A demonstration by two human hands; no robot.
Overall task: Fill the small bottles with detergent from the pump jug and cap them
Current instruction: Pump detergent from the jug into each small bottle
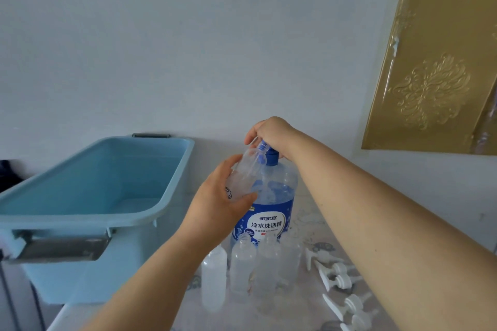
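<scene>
Empty small bottles (242, 269) and loose caps (338, 277) stand on the near desk (309, 211). Above them, the left hand (215, 204) grips the tilted bottle (243, 172) by its body; it is likely light and easily squeezed. The right hand (271, 133) clasps the pump (265, 146) atop the heavy-looking jug (271, 207).

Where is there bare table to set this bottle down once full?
Bare patterned tablecloth lies near the edge, between the clear small bottles and white pump caps. Crowded: directly before the blue-labelled detergent jug; light-blue plastic tub fills the left.
</scene>
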